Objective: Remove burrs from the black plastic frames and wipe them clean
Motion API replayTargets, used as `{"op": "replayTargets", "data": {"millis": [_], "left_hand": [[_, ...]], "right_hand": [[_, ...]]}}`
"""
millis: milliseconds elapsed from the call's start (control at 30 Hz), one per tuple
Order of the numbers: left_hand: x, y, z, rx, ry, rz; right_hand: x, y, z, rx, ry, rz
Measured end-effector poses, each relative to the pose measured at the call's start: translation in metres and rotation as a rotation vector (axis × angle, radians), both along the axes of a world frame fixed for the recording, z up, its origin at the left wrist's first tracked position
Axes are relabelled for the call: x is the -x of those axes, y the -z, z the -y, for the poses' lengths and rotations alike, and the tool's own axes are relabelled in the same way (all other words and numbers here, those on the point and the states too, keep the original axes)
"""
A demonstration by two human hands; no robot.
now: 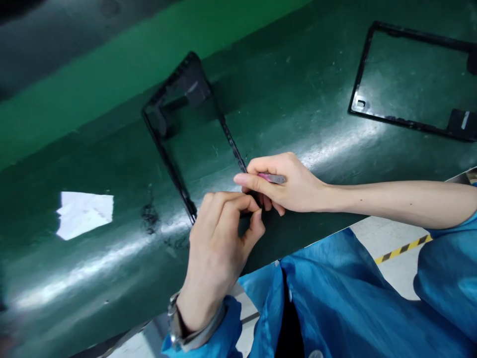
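A black rectangular frame point(169, 166) lies slantwise, its near end under my hands. My left hand point(219, 238), with a watch point(175, 318) at the wrist, is closed over the frame's near corner, thumb and forefinger curled together there. In my right hand point(281, 181) is a slim tool, seemingly tweezers point(276, 179), with a grey metal end and some pink showing above the fingers. Their tips are hidden behind the fingers, close to the frame's near right corner. Whether they touch it cannot be seen.
A second black frame point(359, 74) lies at the far right, running out of view. On the left is a torn white piece of paper point(85, 214). The green tabletop point(298, 99) has its near edge just before my blue sleeves and jacket point(335, 288).
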State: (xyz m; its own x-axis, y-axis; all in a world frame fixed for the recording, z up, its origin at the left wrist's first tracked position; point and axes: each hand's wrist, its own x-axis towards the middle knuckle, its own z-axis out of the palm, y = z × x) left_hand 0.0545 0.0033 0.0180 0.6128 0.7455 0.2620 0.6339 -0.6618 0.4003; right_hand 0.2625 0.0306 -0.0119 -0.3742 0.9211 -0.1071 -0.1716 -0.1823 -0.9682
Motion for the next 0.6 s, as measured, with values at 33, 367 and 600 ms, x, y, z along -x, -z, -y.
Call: {"op": "replayTargets", "data": {"millis": [33, 367, 600], "left_hand": [[0.002, 0.003, 0.001, -0.006, -0.017, 0.010], [0.009, 0.018, 0.011, -0.015, -0.106, 0.148], [0.009, 0.016, 0.017, -0.089, -0.062, 0.210]], "right_hand": [[0.000, 0.000, 0.000, 0.011, 0.001, -0.007], [0.003, -0.001, 0.000, 0.039, 0.034, -0.068], [0.004, -0.002, 0.000, 0.046, 0.045, -0.080]]}}
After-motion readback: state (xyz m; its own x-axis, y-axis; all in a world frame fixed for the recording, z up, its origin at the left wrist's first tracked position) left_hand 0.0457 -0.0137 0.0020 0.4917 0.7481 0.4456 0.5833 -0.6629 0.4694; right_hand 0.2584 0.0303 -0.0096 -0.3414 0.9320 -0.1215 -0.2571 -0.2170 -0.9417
